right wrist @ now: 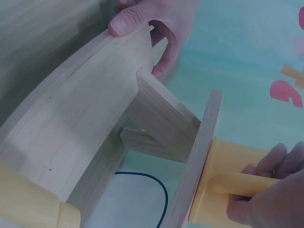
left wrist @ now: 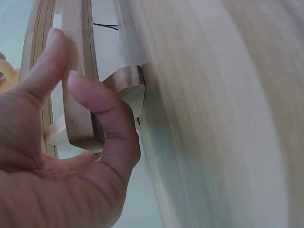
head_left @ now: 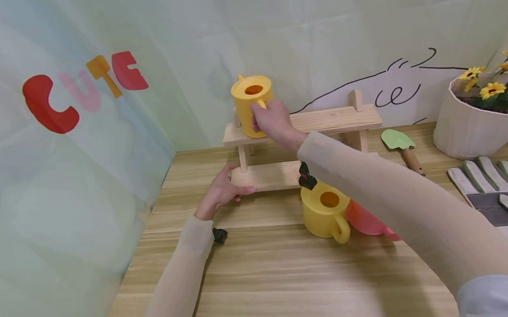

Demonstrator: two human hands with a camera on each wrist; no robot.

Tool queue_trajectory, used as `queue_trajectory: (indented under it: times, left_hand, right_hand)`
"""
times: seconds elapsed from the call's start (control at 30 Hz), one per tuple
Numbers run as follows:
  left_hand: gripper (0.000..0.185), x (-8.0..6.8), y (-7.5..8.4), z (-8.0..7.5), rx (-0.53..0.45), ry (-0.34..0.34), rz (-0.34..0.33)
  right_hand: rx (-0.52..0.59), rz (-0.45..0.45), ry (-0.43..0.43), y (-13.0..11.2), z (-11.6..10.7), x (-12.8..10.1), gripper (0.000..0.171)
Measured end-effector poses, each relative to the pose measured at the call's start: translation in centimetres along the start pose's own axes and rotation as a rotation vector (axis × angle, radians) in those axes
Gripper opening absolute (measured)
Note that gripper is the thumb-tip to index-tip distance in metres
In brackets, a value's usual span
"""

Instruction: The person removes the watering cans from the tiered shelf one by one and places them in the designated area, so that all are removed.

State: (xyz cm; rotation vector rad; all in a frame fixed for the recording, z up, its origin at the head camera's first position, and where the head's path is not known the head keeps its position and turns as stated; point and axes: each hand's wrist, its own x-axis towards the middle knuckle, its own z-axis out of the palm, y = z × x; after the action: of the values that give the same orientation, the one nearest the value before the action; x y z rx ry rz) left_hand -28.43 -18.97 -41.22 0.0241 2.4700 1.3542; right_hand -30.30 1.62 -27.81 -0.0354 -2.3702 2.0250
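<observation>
On the left end of the upper board of a two-tier wooden stand (head_left: 333,119) is a yellow watering can (head_left: 244,107). My right hand (head_left: 274,122) grips its handle, fingers curled round it, as the right wrist view also shows. My left hand (head_left: 222,189) grips the left end of the lower board (head_left: 272,175), thumb along the front edge. In the left wrist view the board's end (left wrist: 78,109) lies between thumb and fingers. A second yellow watering can (head_left: 318,217) stands in front of the stand, beside a pink-red one (head_left: 365,220) partly hidden by my right sleeve.
To the right lie a trowel (head_left: 398,139) with a green blade and a pair of work gloves (head_left: 489,181). A white pot (head_left: 469,125) of yellow flowers stands at the back right. A printed cloth (head_left: 198,52) hangs behind and left of the wooden table (head_left: 285,289).
</observation>
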Motion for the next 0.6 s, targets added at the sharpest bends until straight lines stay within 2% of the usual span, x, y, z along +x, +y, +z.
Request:
queue_trajectory:
  times: [0.17,0.4,0.6]
  left_hand:
    - [0.103,-0.02,0.08,0.06,-0.007,0.002,-0.003]
    - [0.105,-0.16,0.18,0.08,-0.018,0.001,-0.006]
    - [0.105,-0.15,0.21,-0.04,-0.010,-0.002,-0.004]
  right_hand:
    - [0.049,0.001,-0.004,0.13,0.09,0.06,0.037]
    - [0.002,-0.025,0.016,0.42,-0.05,0.05,0.040]
    - [0.003,-0.055,0.036,0.53,-0.02,-0.01,0.042]
